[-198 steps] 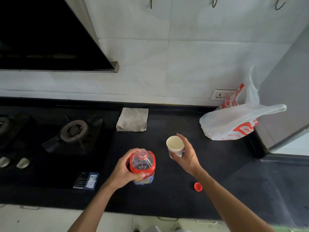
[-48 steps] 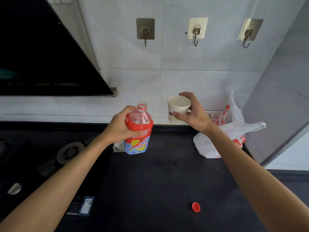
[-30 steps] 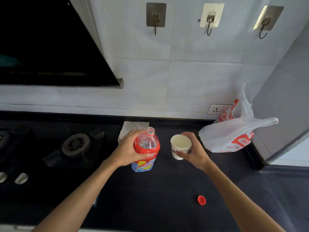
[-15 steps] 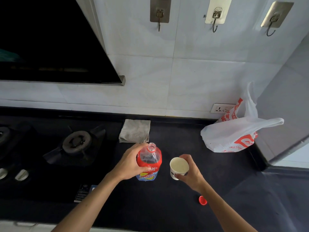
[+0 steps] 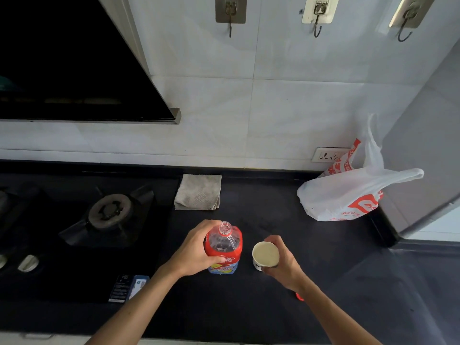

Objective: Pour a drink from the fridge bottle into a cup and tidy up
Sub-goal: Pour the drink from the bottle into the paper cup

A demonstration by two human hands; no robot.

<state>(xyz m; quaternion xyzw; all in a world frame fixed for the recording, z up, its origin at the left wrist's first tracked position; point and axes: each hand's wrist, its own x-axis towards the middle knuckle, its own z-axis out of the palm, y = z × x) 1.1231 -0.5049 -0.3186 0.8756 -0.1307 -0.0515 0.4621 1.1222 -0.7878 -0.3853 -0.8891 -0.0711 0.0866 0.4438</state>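
Lower centre of frame: left hand (image 5: pixel 193 252) wrapped round uncapped bottle (image 5: pixel 224 250), upright on counter (image 5: pixel 348 282). Right hand (image 5: pixel 282 266) curled round cup (image 5: pixel 265 254) just beside it. Step judged — pouring stage; next calls for tilting bottle neck over cup rim — steadily.

A black worktop (image 5: pixel 336 282) runs below a wall of large white tiles (image 5: pixel 293 113). Three adhesive hooks (image 5: pixel 319 13) hang high on the tiles, and a white socket (image 5: pixel 327 154) sits low at the right. A dark range hood (image 5: pixel 74 61) slants over a black gas hob (image 5: pixel 109 212) on the left. A grey panel (image 5: pixel 428 145) closes the right side. Soft light falls on the tiles, while the worktop lies dim.
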